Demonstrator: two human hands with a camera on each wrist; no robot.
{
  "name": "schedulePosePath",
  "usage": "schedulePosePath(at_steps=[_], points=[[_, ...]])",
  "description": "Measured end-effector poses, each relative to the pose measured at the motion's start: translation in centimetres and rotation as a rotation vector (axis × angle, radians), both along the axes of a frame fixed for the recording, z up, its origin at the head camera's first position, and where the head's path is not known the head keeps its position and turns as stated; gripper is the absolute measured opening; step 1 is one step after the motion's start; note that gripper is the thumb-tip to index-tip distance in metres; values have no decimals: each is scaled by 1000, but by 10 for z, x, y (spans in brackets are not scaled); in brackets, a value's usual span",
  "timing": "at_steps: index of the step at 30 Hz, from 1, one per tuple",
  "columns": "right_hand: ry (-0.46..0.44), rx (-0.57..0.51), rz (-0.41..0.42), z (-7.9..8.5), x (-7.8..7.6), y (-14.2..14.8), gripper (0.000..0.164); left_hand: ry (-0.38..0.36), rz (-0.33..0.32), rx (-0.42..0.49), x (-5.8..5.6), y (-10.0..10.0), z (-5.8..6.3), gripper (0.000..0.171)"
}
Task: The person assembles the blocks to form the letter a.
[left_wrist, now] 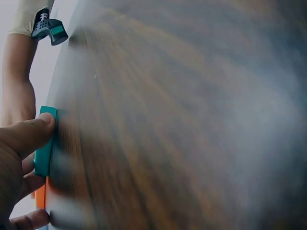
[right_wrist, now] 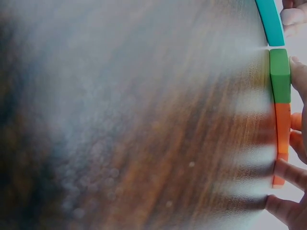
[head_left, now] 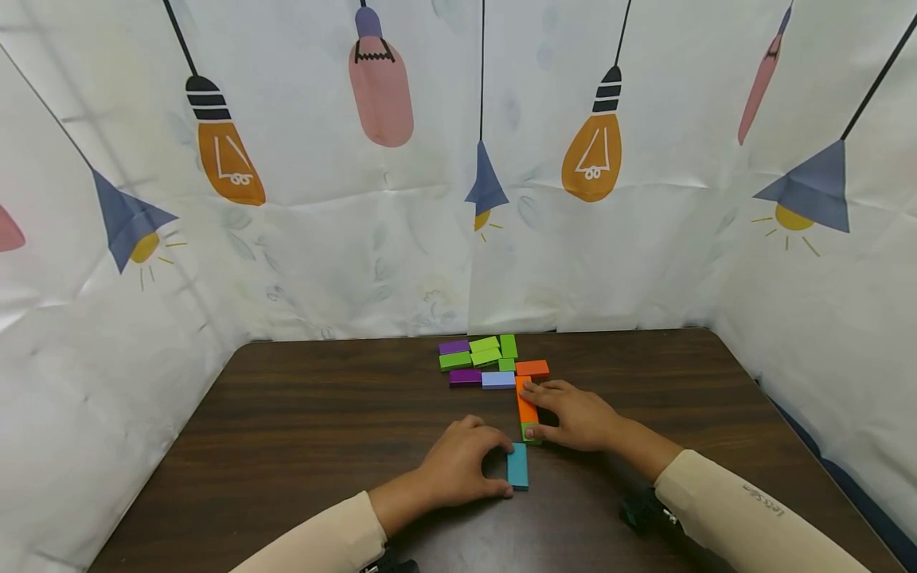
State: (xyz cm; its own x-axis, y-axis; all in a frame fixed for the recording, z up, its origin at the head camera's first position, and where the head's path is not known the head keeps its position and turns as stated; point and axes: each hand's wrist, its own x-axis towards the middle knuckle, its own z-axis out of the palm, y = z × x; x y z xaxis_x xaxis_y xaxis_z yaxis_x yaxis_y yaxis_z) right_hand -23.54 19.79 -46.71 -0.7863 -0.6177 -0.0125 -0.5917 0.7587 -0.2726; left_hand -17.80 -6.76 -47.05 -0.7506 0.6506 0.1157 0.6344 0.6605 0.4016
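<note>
Nearest the camera, the left hand [head_left: 458,465] pinches a teal block [head_left: 517,465] at its fingertips; beyond, the right hand [head_left: 576,415] curls round an orange block [head_left: 526,407].

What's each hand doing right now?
Left hand: grips the teal block.
Right hand: pinches the orange block, thumb by the green block.

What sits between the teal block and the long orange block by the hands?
A small green block, end to end between the teal block and the orange block; clearest in the right wrist view.
</note>
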Motion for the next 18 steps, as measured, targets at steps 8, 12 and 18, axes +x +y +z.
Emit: schedulePosePath(at_steps=[8,12,18], points=[[2,-4,9,0,0,0,79,5,14,-18,2,9,0,48],[2,-8,9,1,0,0,79,42,16,-23,2,13,-1,47],[-6,-10,6,1,0,0,79,73,24,-24,3,19,-1,48]])
